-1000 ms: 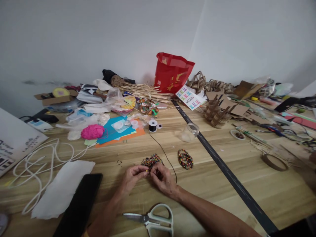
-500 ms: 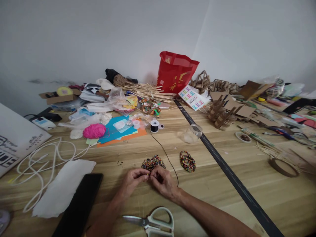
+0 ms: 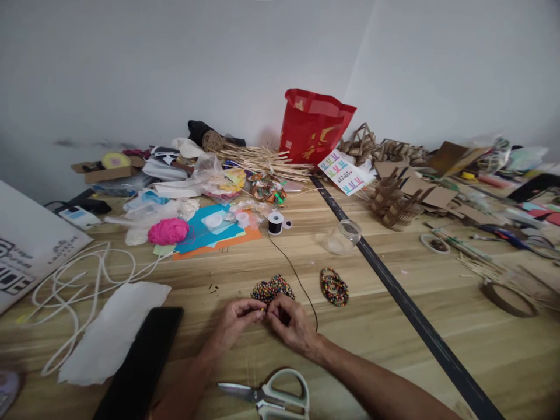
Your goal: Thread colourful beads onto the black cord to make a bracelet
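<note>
Bare forearms — no sleeves, no jewellery

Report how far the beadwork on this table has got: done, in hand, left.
Done, by the look of it: one beaded ring lies apart on the table. In hand: the left hand and right hand pinch together at what looks like a yellow bead, beside a bead heap. Left: that heap; black cord still runs to its spool, scissors untouched.

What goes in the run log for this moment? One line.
left hand pinching bead | right hand on black cord | bead pile beyond fingertips | scissors near
</note>
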`<state>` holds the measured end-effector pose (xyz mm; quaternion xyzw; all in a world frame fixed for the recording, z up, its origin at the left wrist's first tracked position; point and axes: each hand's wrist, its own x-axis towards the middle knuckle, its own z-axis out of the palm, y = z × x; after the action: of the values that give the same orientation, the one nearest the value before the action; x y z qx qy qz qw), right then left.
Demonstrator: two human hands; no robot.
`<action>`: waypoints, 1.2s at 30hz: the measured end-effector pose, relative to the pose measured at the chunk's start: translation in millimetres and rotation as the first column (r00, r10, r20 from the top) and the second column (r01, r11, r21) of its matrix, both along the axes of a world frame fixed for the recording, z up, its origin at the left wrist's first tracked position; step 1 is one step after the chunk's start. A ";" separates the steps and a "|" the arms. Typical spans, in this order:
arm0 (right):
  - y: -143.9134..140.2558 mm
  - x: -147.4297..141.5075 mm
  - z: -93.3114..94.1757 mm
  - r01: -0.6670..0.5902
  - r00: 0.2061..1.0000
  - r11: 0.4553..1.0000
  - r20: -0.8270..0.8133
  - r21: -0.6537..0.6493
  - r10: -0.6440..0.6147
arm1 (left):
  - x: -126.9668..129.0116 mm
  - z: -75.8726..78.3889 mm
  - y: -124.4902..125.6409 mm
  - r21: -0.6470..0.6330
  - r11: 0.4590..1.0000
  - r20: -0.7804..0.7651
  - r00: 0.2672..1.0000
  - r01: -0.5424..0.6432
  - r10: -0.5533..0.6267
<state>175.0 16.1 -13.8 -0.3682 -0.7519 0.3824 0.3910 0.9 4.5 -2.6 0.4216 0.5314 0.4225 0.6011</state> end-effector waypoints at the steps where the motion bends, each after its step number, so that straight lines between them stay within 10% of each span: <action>1: 0.0 0.0 -0.2 0.001 1.000 1.000 -0.001 0.000 -0.001 | 0.0 -0.1 -0.1 0.003 1.000 0.002 1.000 0.000 0.000; 36: -1.0 -0.1 2.1 -0.021 1.000 1.000 0.010 0.016 0.021 | 1.6 -0.9 -3.2 0.084 0.993 -0.049 0.996 0.081 -0.077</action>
<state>174.9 15.0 -11.7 -0.3590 -0.7607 0.3787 0.3862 2.5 1.3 -3.5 0.4774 0.5091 0.4112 0.5864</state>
